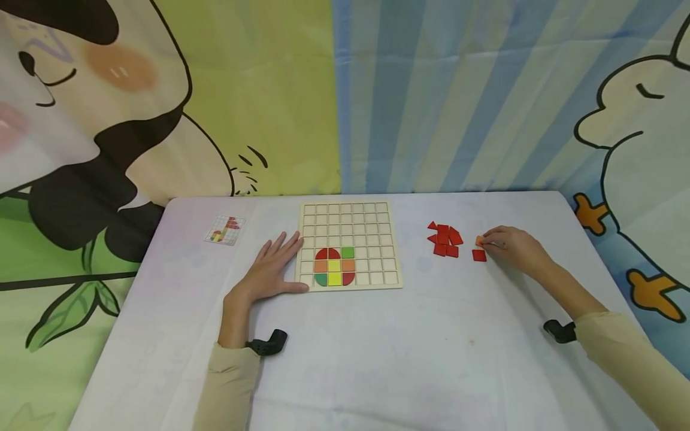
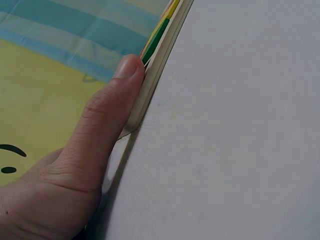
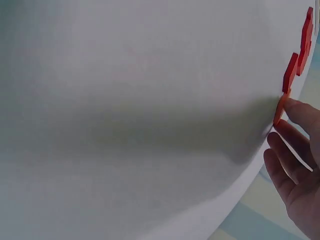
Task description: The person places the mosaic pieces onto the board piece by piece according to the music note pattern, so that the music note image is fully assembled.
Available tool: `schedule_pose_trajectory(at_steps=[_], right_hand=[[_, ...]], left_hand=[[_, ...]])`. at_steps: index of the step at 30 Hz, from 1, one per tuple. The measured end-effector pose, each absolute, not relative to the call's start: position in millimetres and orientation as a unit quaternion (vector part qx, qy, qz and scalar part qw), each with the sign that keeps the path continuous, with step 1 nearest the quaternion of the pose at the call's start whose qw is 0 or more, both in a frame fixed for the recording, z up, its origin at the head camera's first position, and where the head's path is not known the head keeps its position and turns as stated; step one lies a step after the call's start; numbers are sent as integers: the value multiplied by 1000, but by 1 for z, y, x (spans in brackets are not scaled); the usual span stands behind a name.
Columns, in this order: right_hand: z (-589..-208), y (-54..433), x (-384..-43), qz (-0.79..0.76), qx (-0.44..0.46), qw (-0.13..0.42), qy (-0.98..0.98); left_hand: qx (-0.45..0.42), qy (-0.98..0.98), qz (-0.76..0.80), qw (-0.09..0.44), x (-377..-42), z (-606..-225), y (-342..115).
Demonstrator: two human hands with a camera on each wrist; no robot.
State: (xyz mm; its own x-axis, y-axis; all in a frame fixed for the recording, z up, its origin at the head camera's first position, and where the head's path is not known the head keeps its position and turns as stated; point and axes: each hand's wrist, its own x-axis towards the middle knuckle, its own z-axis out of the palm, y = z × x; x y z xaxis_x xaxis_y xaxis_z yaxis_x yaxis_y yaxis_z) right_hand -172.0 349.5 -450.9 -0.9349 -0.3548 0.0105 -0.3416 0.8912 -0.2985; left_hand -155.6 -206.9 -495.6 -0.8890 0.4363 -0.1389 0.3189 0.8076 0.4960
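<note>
A wooden grid board (image 1: 346,225) lies on the table with red, orange, yellow and green tiles (image 1: 334,266) set in its lower cells. At its left edge rests my left hand (image 1: 274,269), fingers spread; in the left wrist view the thumb (image 2: 107,100) lies along the board's corner. Off to the right, my right hand (image 1: 514,246) pinches a small orange tile (image 1: 479,240) between thumb and finger, close over the table. The right wrist view has this orange tile (image 3: 281,108) at the fingertips. Just in front of that hand lies a single red square tile (image 1: 479,255).
Several red tiles (image 1: 442,242), squares and triangles among them, lie in a loose group between the board and my right hand. A small card with a printed coloured pattern (image 1: 225,230) is at the table's back left. Behind the table (image 1: 377,359) hangs a cartoon-printed cloth (image 1: 259,90).
</note>
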Motion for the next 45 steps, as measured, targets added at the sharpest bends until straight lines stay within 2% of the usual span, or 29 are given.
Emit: schedule_pose_trajectory(at_steps=[12,16,20,26,34,45], right_hand=[[-439,340,-186,-155,-171,54,971],[-421,310,-187,-172,-206,33,963],[-408,262,-188,-193,-290,16,937],[-407,185,-198,-215,-412,32,885],[-414,119,-212,-197,-450,59,869],[-433,94,-231,-143,-460,96,871]], left_hand=[[199,943,237,119,-156,-493,-210],[193,943,236,131,-155,-493,-211],[192,942,239,134,-154,-494,-210],[194,942,242,129,-154,-494,-209],[200,938,250,132,-154,-495,-206],[197,938,254,129,-154,-495,-208]])
